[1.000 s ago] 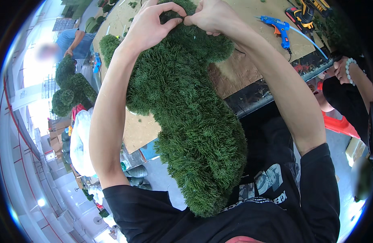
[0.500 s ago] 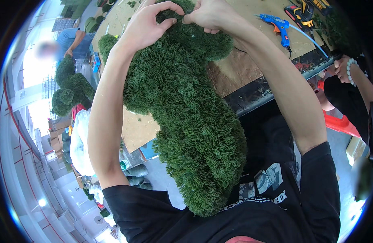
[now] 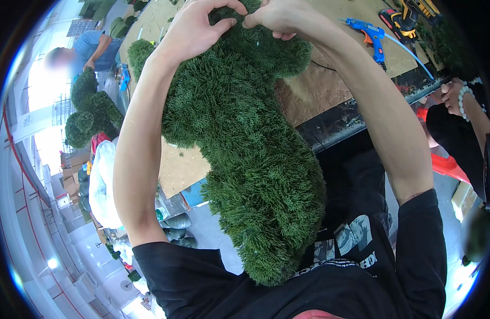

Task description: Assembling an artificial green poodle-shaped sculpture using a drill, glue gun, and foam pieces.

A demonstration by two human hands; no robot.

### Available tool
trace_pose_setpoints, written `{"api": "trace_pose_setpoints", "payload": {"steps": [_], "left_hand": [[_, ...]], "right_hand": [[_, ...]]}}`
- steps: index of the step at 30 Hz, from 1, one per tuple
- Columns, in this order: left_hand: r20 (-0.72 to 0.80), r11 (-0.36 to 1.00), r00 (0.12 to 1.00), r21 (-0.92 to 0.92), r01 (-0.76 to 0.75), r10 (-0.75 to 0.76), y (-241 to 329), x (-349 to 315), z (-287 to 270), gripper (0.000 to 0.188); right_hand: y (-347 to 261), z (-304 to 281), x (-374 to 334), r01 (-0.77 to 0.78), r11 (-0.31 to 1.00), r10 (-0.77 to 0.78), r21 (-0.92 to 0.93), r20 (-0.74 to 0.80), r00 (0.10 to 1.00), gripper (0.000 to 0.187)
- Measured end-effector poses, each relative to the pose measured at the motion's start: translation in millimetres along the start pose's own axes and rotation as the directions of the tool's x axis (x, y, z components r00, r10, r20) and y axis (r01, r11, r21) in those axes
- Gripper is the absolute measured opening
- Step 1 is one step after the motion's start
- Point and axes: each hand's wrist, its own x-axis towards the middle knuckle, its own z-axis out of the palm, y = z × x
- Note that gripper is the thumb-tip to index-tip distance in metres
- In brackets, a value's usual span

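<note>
A dense green artificial topiary (image 3: 250, 143), with rounded lobes of fine needle-like foliage, stretches from my chest up onto the table. At its far end, both my hands work close together. My left hand (image 3: 200, 26) curves over the foliage, thumb and forefinger apart; its other fingers are partly hidden. Beside it, my right hand (image 3: 282, 18) has thumb and forefinger pinched at the foliage, the other fingers curled in. Whatever lies in that pinch is too small to make out.
A blue glue gun (image 3: 368, 37) with a pale blue glue stick and a yellow-black cordless drill (image 3: 407, 21) lie on the brown tabletop (image 3: 309, 98). Someone's hand with a beaded bracelet (image 3: 465, 98) is at right. Far left, another person (image 3: 93, 50) handles a similar topiary (image 3: 96, 114).
Both hands stay at the topiary's far end, with only slight finger movement. The whole view has shifted a little. The person at far left has moved their arm slightly.
</note>
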Motion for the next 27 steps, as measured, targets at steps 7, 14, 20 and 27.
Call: {"api": "trace_pose_setpoints", "payload": {"steps": [7, 14, 20, 27], "left_hand": [[-0.020, 0.998, 0.998, -0.025, -0.061, 0.061, -16.5, 2.9, 2.1, 0.029], [0.007, 0.992, 0.999, -0.115, 0.048, -0.047, -10.0, 3.7, 0.0, 0.032], [0.014, 0.994, 1.000, -0.105, 0.003, -0.002, -20.8, 1.9, -3.3, 0.035], [0.066, 0.991, 0.997, -0.129, 0.042, -0.033, -18.8, 4.5, -0.3, 0.038]], "right_hand": [[-2.4, 5.3, -8.7, 0.012, 1.000, -0.010, 0.017, -0.090, 0.996, 0.045], [9.0, 14.8, -7.9, 0.170, 0.984, -0.176, -0.043, -0.225, 0.958, 0.046], [0.6, 0.3, -13.0, 0.190, 0.982, -0.189, -0.001, -0.104, 0.976, 0.042], [3.3, 1.9, -1.3, 0.061, 0.998, -0.061, 0.008, 0.012, 0.998, 0.039]]}}
